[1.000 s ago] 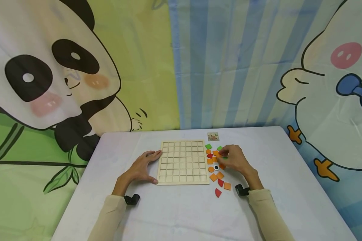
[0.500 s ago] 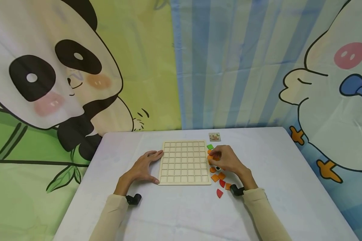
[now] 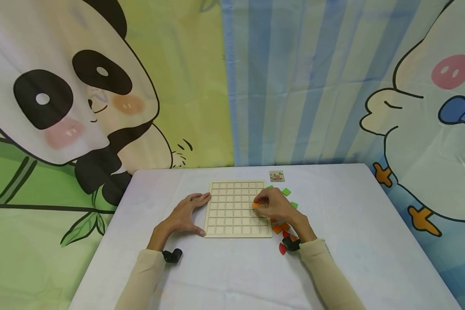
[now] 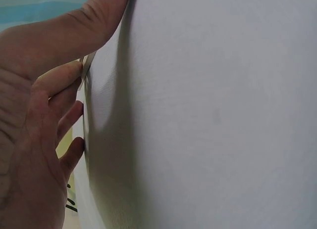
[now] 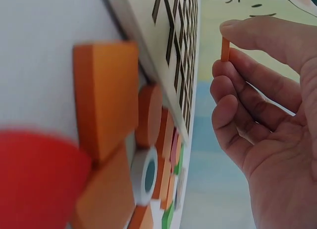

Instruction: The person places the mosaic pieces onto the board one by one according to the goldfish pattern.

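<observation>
A pale wooden board (image 3: 228, 215) with a grid of square recesses lies flat on the white table. My left hand (image 3: 183, 215) rests at the board's left side, its thumb by the near corner and its fingers spread along the edge. Above the right part of the board, my right hand (image 3: 277, 206) pinches a flat orange tile (image 5: 225, 49) between thumb and forefinger. The tile is edge-on in the right wrist view, so its outline cannot be told. The other fingers of that hand are loosely bent.
Beside the board's right edge lie several loose pieces: orange tiles (image 5: 106, 98), green tiles (image 3: 286, 191), a red fan-shaped piece (image 3: 282, 248) and a white eye-like disc (image 5: 144, 177). A small patterned card (image 3: 277, 176) lies behind them. A printed cloth (image 3: 286, 86) hangs behind the table.
My right hand has come left from the loose pieces to over the board, and an orange tile is now in its pinch. My left hand has stayed at the board's edge.
</observation>
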The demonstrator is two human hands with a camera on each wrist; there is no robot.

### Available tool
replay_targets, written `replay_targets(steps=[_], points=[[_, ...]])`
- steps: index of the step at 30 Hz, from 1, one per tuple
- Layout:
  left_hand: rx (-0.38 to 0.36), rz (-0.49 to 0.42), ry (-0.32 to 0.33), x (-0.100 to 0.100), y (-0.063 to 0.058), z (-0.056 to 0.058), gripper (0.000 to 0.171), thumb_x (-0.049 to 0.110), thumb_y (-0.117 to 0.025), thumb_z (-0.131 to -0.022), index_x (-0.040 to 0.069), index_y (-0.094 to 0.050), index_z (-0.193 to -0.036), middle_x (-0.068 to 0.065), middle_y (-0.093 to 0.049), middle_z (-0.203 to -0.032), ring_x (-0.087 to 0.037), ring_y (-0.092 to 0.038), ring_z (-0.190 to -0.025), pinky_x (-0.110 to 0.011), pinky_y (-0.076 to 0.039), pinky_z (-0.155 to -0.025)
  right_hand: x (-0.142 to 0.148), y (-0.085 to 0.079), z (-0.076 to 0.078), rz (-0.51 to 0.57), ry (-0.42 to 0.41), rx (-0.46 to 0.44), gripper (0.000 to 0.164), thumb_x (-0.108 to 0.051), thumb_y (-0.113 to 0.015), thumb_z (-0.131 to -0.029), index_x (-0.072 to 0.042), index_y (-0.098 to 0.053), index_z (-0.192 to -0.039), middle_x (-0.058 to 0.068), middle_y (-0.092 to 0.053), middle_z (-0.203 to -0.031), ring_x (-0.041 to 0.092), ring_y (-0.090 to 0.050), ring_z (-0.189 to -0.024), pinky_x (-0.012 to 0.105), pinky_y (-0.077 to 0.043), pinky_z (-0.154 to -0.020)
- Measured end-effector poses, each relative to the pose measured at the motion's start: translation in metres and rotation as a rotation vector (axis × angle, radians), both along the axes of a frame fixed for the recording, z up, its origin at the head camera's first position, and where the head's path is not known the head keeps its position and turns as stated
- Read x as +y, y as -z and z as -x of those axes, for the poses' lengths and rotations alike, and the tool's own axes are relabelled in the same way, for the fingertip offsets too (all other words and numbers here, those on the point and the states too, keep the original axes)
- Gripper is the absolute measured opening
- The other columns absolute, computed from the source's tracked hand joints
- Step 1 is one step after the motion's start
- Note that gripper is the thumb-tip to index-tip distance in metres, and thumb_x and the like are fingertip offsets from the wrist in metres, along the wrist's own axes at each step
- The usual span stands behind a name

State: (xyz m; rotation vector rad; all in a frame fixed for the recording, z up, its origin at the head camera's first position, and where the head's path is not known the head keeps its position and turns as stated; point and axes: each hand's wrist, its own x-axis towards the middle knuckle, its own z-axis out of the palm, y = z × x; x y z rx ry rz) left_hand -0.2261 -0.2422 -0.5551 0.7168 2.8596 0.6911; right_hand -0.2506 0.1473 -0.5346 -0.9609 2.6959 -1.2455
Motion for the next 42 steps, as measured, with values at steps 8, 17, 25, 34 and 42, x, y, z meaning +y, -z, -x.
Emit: replay_targets(steps=[8,17,25,34,42], points=[[-0.008,0.006,-0.002,0.000,-0.003,0.000,0.135,0.047,-0.108,-0.058,0.020,-0.039,-0.171,0.000,-0.039,-0.178,-0.039,-0.034,-0.163,-0.071,-0.035,-0.126,-0.025,-0.005,0.004,0.003,-0.066,-0.017,0.016,-0.008,-0.083,-0.092,-0.006,-0.082,-0.108,0.007,-0.080,-0.103,0.018,-0.072,-0.089,0.029,-0.062,-0.080],[0.005,-0.008,-0.009,-0.010,-0.002,-0.005,0.136,0.047,-0.108,-0.056,0.015,-0.041,-0.169,-0.004,-0.039,-0.178,-0.042,-0.035,-0.161,-0.074,-0.034,-0.124,-0.076,-0.003,0.014,0.039,-0.151,0.009,0.012,-0.009,-0.086,-0.091,-0.008,-0.085,-0.103,0.003,-0.082,-0.098,0.017,-0.073,-0.086,0.024,-0.057,-0.076],[-0.014,-0.035,0.008,-0.008,0.000,-0.003,0.136,0.051,-0.107,-0.057,0.017,-0.040,-0.170,-0.003,-0.039,-0.178,-0.042,-0.034,-0.162,-0.076,-0.033,-0.123,-0.107,0.006,0.019,0.012,-0.167,-0.026,0.012,-0.008,-0.087,-0.089,-0.005,-0.086,-0.101,0.006,-0.082,-0.096,0.013,-0.073,-0.084,0.021,-0.059,-0.076],[-0.016,-0.046,0.017,-0.002,-0.002,0.002,0.136,0.051,-0.107,-0.057,0.017,-0.040,-0.170,-0.004,-0.040,-0.178,-0.042,-0.033,-0.162,-0.077,-0.032,-0.124,-0.120,0.006,0.017,0.010,-0.183,-0.046,0.014,-0.009,-0.088,-0.091,-0.003,-0.085,-0.103,0.007,-0.082,-0.095,0.004,-0.069,-0.080,0.019,-0.059,-0.076],[0.032,-0.046,0.040,-0.002,0.004,0.004,0.137,0.055,-0.106,-0.056,0.015,-0.041,-0.169,-0.007,-0.043,-0.176,-0.044,-0.036,-0.158,-0.078,-0.035,-0.119,-0.135,0.016,0.012,0.002,-0.154,-0.106,0.016,-0.013,-0.086,-0.094,-0.005,-0.085,-0.107,0.002,-0.081,-0.096,0.001,-0.067,-0.079,0.019,-0.059,-0.075]])
